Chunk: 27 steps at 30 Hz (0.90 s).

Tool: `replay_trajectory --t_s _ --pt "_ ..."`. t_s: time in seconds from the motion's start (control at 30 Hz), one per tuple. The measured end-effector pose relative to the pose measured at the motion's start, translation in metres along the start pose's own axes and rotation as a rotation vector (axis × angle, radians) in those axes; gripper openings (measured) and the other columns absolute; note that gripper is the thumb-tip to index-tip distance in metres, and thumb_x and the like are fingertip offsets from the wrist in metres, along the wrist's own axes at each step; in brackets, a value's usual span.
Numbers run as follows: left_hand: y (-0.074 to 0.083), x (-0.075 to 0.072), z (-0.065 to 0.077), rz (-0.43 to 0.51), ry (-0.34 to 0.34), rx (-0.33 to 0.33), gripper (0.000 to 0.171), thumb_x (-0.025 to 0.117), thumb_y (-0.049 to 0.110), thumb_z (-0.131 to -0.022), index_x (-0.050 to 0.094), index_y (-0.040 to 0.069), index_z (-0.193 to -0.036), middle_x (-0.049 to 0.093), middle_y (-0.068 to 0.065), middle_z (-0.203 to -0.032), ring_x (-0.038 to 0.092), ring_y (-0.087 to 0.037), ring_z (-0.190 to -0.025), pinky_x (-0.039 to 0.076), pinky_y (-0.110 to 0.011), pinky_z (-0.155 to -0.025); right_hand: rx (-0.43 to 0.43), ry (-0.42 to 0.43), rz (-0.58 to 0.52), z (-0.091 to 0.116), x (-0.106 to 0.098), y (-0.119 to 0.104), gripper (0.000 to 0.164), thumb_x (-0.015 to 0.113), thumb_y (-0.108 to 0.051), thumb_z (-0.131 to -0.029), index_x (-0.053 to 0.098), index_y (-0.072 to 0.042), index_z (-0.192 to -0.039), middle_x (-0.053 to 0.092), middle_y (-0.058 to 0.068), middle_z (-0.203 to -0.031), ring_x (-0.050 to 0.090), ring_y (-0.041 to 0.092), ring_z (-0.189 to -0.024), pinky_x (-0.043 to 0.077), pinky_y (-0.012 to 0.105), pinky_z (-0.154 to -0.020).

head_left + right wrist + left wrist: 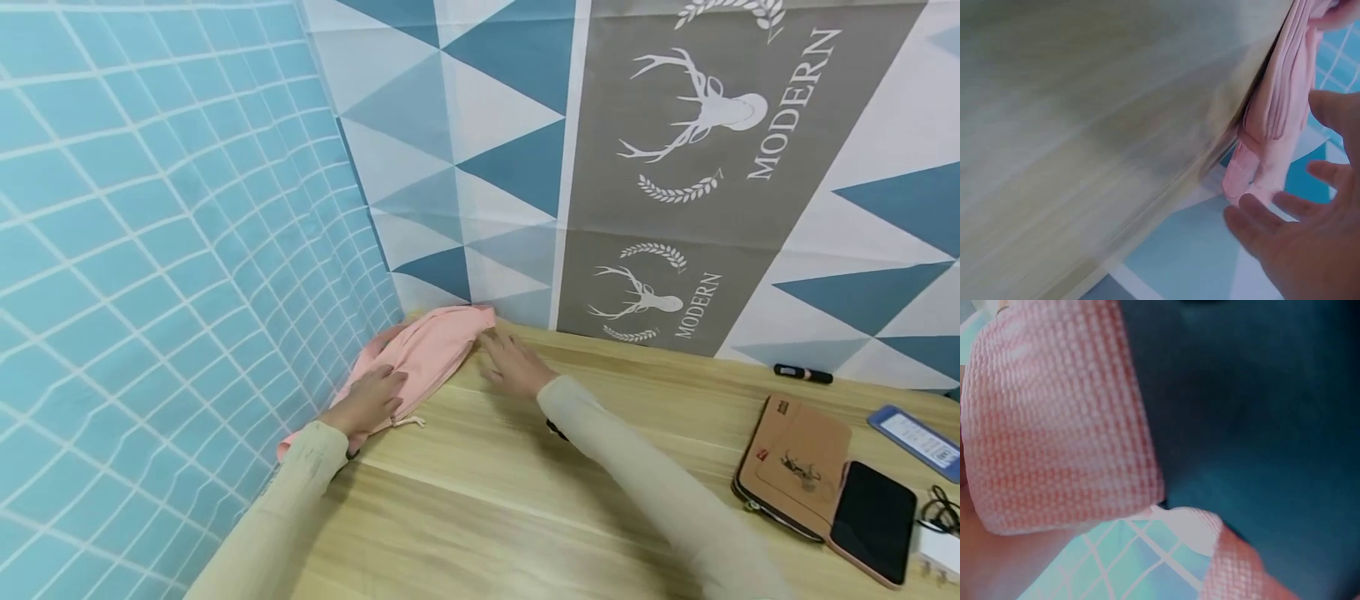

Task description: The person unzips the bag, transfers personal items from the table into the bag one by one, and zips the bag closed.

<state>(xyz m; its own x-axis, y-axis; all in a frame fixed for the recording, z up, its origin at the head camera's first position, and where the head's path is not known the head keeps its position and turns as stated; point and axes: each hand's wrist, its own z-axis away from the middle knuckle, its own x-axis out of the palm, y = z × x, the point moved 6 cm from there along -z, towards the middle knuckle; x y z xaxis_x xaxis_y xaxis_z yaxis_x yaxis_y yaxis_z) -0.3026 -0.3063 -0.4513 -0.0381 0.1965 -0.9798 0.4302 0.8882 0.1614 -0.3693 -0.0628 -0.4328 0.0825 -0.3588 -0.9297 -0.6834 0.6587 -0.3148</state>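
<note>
A pink fabric bag (431, 350) lies flattened on the wooden table in the corner between the two walls, a light cord (408, 421) at its near edge. My left hand (369, 402) rests on the near part of the bag, fingers fairly straight. In the left wrist view a pink woven strap (1063, 419) fills much of the picture, and the fingers cannot be seen. My right hand (513, 364) is beside the far right end of the bag. The right wrist view shows its fingers spread and relaxed, near the pink fabric (1279, 106), gripping nothing.
On the right lie a brown zipped case (795, 467), a black-screened phone (873, 521), a blue-framed card (918, 440) and a white charger (941, 546) with a black cable. A dark pen-like object (802, 373) lies by the back wall. The blue-tiled wall (225, 250) bounds the left.
</note>
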Motion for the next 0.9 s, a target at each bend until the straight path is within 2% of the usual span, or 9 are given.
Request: replay_trajectory --t_s 0.17,0.27,0.37,0.47,0.53,0.63,0.77,0.83,0.9 --pt "0.006 0.003 -0.002 0.049 0.023 0.124 0.045 0.072 0.006 -0.089 0.055 -0.004 -0.130 0.054 -0.029 -0.128 0.054 -0.048 -0.115 0.047 -0.062 -0.091 0.079 0.007 -0.098 -0.028 0.006 0.012 0.066 0.053 -0.022 -0.104 0.019 -0.008 -0.158 0.021 0.031 -0.157 0.035 0.043 -0.140 0.034 0.049 -0.112" --pt "0.002 0.004 -0.002 0.149 0.016 0.108 0.057 0.073 0.004 -0.088 0.048 -0.005 -0.138 0.053 -0.027 -0.134 0.051 -0.046 -0.123 0.044 -0.061 -0.096 0.165 0.006 -0.113 -0.034 0.011 0.022 0.063 0.052 -0.021 -0.104 0.023 -0.006 -0.157 0.032 0.029 -0.151 0.046 0.038 -0.131 0.041 0.047 -0.106" --pt "-0.008 0.000 -0.003 0.238 0.078 0.021 0.066 0.073 0.004 -0.088 0.039 -0.009 -0.143 0.052 -0.028 -0.134 0.050 -0.045 -0.125 0.041 -0.059 -0.101 0.214 0.039 -0.114 -0.037 0.013 0.029 0.055 0.057 -0.017 -0.101 0.038 -0.006 -0.151 0.051 0.023 -0.133 0.059 0.030 -0.105 0.051 0.042 -0.087" --pt "-0.017 -0.008 -0.005 0.147 0.164 -0.125 0.059 0.072 0.016 -0.092 0.042 -0.007 -0.137 0.053 -0.029 -0.126 0.051 -0.047 -0.117 0.041 -0.061 -0.096 0.189 0.100 -0.109 -0.035 0.012 0.032 0.044 0.062 -0.010 -0.096 0.054 -0.007 -0.139 0.063 0.017 -0.106 0.057 0.022 -0.075 0.048 0.035 -0.063" --pt "-0.020 -0.011 -0.006 0.024 0.158 -0.239 0.054 0.069 0.028 -0.094 0.047 -0.005 -0.131 0.052 -0.029 -0.119 0.050 -0.049 -0.108 0.040 -0.063 -0.087 0.170 0.121 -0.105 -0.033 0.011 0.034 0.042 0.064 -0.008 -0.094 0.058 -0.008 -0.135 0.065 0.013 -0.097 0.052 0.019 -0.068 0.043 0.032 -0.056" --pt "-0.024 -0.013 -0.007 -0.079 0.072 -0.364 0.053 0.063 0.039 -0.096 0.052 -0.006 -0.121 0.053 -0.030 -0.110 0.051 -0.050 -0.102 0.041 -0.065 -0.080 0.179 0.113 -0.104 -0.028 0.011 0.037 0.035 0.066 -0.012 -0.094 0.063 -0.008 -0.129 0.063 0.008 -0.087 0.048 0.015 -0.064 0.039 0.028 -0.053" --pt "-0.024 -0.022 -0.009 -0.027 0.049 -0.312 0.033 0.064 0.027 -0.097 0.057 -0.004 -0.089 0.057 -0.019 -0.076 0.058 -0.036 -0.071 0.048 -0.051 -0.065 0.149 0.107 -0.133 -0.021 0.010 0.037 0.039 0.066 -0.013 -0.095 0.062 -0.010 -0.134 0.063 0.004 -0.081 0.048 0.013 -0.059 0.039 0.027 -0.053" --pt "-0.021 -0.027 -0.011 0.031 0.072 -0.246 0.026 0.065 0.018 -0.096 0.054 0.001 -0.079 0.050 -0.010 -0.065 0.051 -0.026 -0.059 0.043 -0.041 -0.055 0.119 0.110 -0.146 -0.017 0.007 0.037 0.036 0.066 -0.013 -0.095 0.065 -0.010 -0.131 0.064 0.002 -0.083 0.050 0.014 -0.062 0.041 0.028 -0.056" --pt "-0.017 -0.029 -0.014 0.080 0.102 -0.173 0.025 0.065 0.011 -0.095 0.052 0.005 -0.075 0.043 -0.004 -0.062 0.042 -0.019 -0.056 0.036 -0.035 -0.054 0.098 0.110 -0.154 -0.012 0.004 0.038 0.021 0.067 -0.013 -0.095 0.071 -0.008 -0.114 0.063 0.001 -0.084 0.050 0.014 -0.066 0.042 0.029 -0.060"
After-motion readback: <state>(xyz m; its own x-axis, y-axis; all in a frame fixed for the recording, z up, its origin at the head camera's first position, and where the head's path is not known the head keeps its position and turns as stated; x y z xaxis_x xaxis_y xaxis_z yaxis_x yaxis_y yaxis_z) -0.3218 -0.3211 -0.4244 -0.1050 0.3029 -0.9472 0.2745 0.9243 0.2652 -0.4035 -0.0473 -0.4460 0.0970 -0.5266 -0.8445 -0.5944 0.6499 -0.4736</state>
